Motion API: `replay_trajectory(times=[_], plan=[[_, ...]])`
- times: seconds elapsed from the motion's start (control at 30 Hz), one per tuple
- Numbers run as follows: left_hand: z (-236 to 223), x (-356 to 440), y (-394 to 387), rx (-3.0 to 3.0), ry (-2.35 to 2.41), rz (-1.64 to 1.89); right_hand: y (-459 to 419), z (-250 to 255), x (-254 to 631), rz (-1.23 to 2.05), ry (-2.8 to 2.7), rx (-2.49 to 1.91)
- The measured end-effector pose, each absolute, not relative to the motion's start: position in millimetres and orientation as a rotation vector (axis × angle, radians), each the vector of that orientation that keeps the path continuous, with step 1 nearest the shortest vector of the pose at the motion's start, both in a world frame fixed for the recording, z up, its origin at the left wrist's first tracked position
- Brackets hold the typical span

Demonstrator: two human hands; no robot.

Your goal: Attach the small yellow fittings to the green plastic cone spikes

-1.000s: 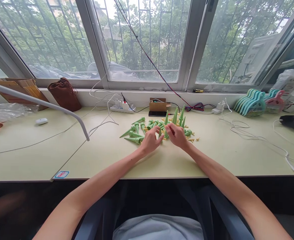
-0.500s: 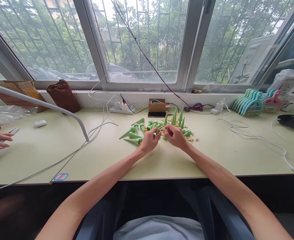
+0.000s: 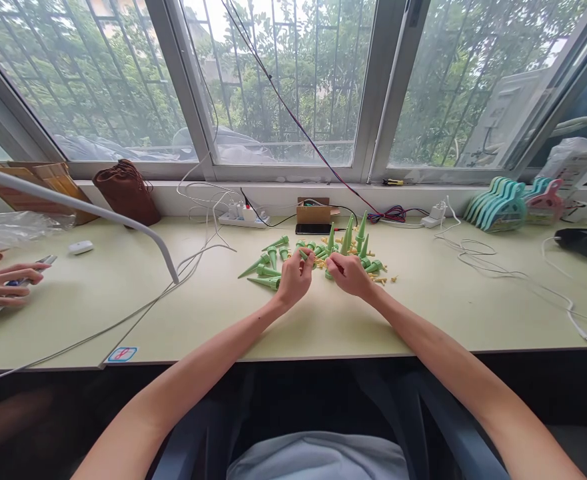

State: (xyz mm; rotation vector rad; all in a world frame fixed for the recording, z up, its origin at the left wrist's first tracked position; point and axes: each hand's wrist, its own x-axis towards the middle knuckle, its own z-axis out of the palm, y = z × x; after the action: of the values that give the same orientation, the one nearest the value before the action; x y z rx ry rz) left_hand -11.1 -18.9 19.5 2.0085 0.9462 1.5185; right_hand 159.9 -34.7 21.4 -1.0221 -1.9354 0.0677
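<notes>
My left hand (image 3: 294, 279) is closed around a green plastic watering spike (image 3: 303, 255), its tip showing above the fingers. My right hand (image 3: 352, 275) is a short way to the right, fingers pinched together; whatever sits in them is hidden. Around both hands lies a pile of green cone-shaped spikes. Loose spikes (image 3: 264, 283) lie on their sides by my left hand. Several others stand point up (image 3: 347, 237) behind my right hand. Small yellow plastic pieces (image 3: 380, 280) are scattered among and beside the spikes.
A phone (image 3: 313, 229) and a small cardboard box (image 3: 313, 212) stand behind the pile. White cables (image 3: 193, 263) cross the table on the left. Another person's hand (image 3: 8, 283) works at the far left. Turquoise hangers (image 3: 498, 207) sit at the back right.
My left hand has turned and drawn slightly left, away from my right hand, with the spike now tilted. My right hand has hardly moved. The other person's hand has shifted right.
</notes>
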Motion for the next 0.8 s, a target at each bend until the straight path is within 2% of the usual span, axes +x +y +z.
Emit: replay_trajectory(times=[0.8], plan=[[17.3,-11.7,-20.1,2.043,0.907,1.510,-31.8,20.1,159.4,0.073,-1.978,-1.050]])
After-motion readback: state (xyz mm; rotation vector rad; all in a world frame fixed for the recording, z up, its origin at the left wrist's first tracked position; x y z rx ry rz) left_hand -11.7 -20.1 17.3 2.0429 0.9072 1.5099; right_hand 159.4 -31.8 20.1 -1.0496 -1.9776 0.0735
